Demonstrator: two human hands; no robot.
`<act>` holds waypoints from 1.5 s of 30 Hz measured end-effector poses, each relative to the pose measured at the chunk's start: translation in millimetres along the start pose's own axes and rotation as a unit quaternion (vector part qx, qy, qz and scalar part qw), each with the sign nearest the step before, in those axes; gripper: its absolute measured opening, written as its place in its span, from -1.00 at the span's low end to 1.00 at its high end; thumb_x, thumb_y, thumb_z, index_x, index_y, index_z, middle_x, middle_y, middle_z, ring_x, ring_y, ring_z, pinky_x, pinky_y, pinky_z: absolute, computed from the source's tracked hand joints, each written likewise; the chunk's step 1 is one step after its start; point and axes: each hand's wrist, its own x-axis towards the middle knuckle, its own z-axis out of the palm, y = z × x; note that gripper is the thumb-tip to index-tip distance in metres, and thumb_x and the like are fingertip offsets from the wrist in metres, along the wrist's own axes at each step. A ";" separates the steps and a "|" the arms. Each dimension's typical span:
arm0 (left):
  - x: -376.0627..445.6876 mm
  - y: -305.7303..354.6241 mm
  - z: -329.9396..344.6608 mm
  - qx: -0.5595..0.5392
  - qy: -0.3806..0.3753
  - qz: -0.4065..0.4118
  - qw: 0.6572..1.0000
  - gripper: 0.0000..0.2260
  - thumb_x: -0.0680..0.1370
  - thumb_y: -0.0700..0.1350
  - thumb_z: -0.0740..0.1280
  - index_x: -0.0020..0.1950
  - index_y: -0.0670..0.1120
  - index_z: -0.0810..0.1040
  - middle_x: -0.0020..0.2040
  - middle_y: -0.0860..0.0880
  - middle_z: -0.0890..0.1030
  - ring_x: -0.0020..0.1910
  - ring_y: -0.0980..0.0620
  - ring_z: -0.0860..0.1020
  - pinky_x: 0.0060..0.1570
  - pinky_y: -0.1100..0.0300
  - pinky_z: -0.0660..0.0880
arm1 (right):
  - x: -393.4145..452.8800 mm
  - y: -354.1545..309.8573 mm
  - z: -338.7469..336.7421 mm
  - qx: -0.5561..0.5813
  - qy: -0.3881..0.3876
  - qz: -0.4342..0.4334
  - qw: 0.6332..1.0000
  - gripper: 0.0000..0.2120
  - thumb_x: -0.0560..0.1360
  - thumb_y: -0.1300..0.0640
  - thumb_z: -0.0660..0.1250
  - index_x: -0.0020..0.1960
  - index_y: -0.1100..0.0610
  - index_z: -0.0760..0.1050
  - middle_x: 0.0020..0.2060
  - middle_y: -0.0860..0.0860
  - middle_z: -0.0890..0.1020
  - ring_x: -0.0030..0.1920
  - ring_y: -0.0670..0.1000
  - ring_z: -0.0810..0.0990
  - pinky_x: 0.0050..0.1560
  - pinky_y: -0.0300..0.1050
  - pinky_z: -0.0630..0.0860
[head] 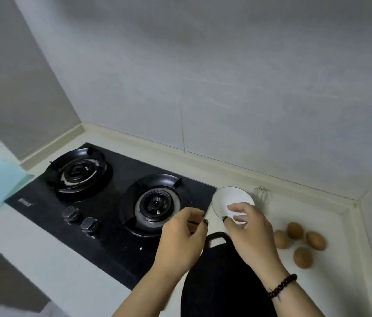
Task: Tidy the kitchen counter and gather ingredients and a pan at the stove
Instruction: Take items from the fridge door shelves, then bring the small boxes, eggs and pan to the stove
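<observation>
stove (116,202): glossy black glass | bowl (228,197): smooth white ceramic | pan (224,277): matt black | whisk (260,194): metal wire

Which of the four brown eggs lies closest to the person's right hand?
The leftmost brown egg, lying on the white counter right beside the right hand, partly hidden behind it. The other three eggs lie further right.
</observation>
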 end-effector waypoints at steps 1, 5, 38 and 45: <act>-8.4 -1.4 -16.3 -0.005 0.021 -0.001 1.000 -0.86 0.54 -0.07 0.34 0.07 0.08 0.59 -0.13 0.17 0.65 -0.19 0.28 0.57 -0.24 0.44 0.44 | -7.3 -14.3 6.7 0.003 -0.016 -0.017 1.000 -0.79 0.46 0.16 0.36 0.01 -0.11 0.51 -0.02 -0.19 0.55 0.01 -0.20 0.54 -0.04 -0.37 0.42; -44.7 -9.1 -73.3 -0.014 0.100 -0.006 0.995 -0.87 0.53 -0.09 0.35 0.03 0.12 0.59 -0.11 0.19 0.64 -0.14 0.31 0.57 -0.16 0.41 0.48 | -38.5 -59.6 33.3 0.027 -0.081 -0.075 0.993 -0.79 0.49 0.19 0.35 0.03 -0.10 0.51 0.00 -0.19 0.53 0.00 -0.23 0.53 -0.18 -0.43 0.38; -594.0 -126.3 -359.7 0.014 0.599 -0.184 0.780 -0.84 0.55 -0.10 0.34 0.02 0.18 0.55 -0.08 0.21 0.62 -0.10 0.26 0.58 -0.25 0.49 0.45 | -540.8 -256.0 235.8 0.129 -0.498 -0.427 0.744 -0.82 0.49 0.21 0.37 -0.05 -0.08 0.52 -0.01 -0.18 0.54 -0.02 -0.23 0.53 -0.20 -0.52 0.45; -669.2 -123.3 -369.6 -0.002 0.693 -0.221 0.686 -0.83 0.51 -0.17 0.36 0.00 0.11 0.60 -0.09 0.19 0.65 -0.13 0.28 0.58 -0.23 0.51 0.42 | -613.6 -289.9 254.5 0.141 -0.574 -0.484 0.645 -0.82 0.49 0.22 0.37 -0.01 -0.04 0.54 -0.03 -0.16 0.57 -0.02 -0.20 0.56 -0.19 -0.52 0.45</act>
